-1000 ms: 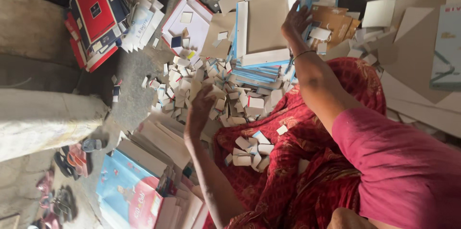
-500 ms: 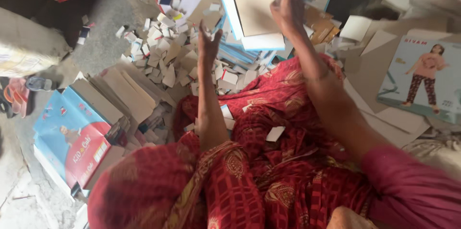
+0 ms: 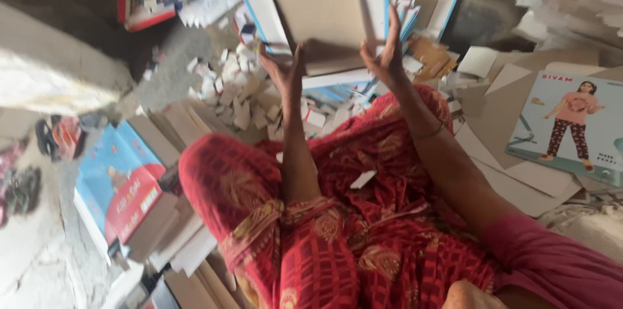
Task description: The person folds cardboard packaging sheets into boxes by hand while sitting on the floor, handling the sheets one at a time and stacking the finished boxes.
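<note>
Gripping a flat brown cardboard box tray (image 3: 324, 11) from both sides, the hands sit in the upper centre of the frame; the left hand (image 3: 283, 72) presses its open palm and spread fingers against the tray's lower left corner; the right hand (image 3: 387, 56) holds the lower right edge, fingers extended upward along the white side wall, thumb below. Neither hand is closed into a fist; both are flat clamps on the tray. The tray lies directly above the hands in the frame, its open face toward the camera, its long axis running roughly up the frame with a slight tilt; both hands are equally near. Below it lies a stack of blue-edged trays (image 3: 337, 85); left of that, a heap of small card offcuts (image 3: 233, 92); the red patterned garment (image 3: 350, 218) fills the lower centre.
</note>
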